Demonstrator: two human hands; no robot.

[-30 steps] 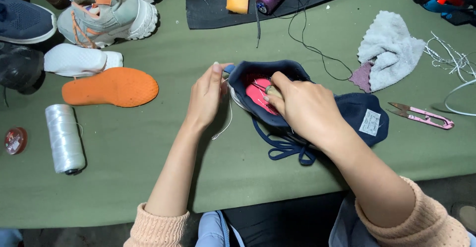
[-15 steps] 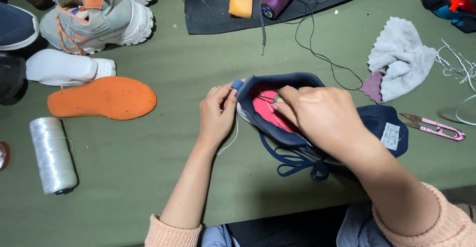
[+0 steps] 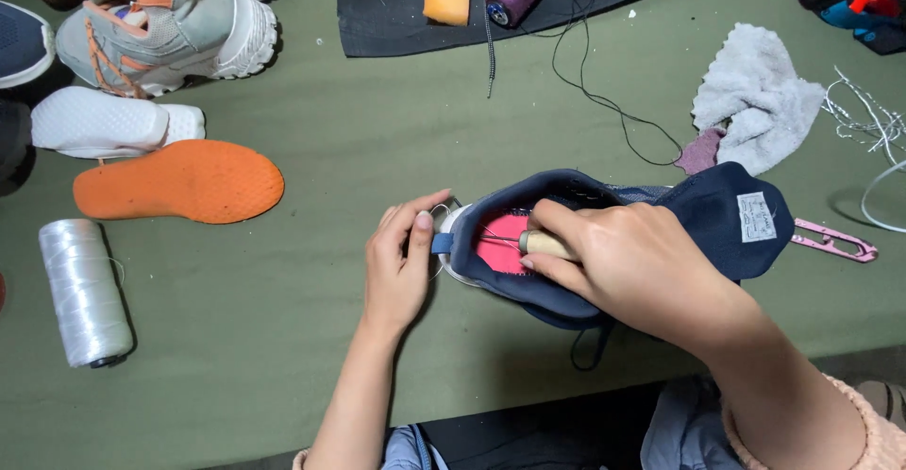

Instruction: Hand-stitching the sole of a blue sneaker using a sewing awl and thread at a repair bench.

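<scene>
Navy shoe (image 3: 698,215) with a pink lining lies on its side on the green tabletop (image 3: 377,130), between both hands. Left hand (image 3: 401,262) pinches the blue heel tab, steadying the heel, while the right hand (image 3: 632,262) is closed around a wooden-handled awl (image 3: 545,243) pushed into the shoe opening. An orange insole (image 3: 179,182) and a white thread spool (image 3: 83,291) lie well apart to the left.

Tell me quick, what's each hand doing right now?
Left hand: grip closed on the heel of the navy shoe.
Right hand: grip closed around a wooden-handled tool inside the shoe.
</scene>
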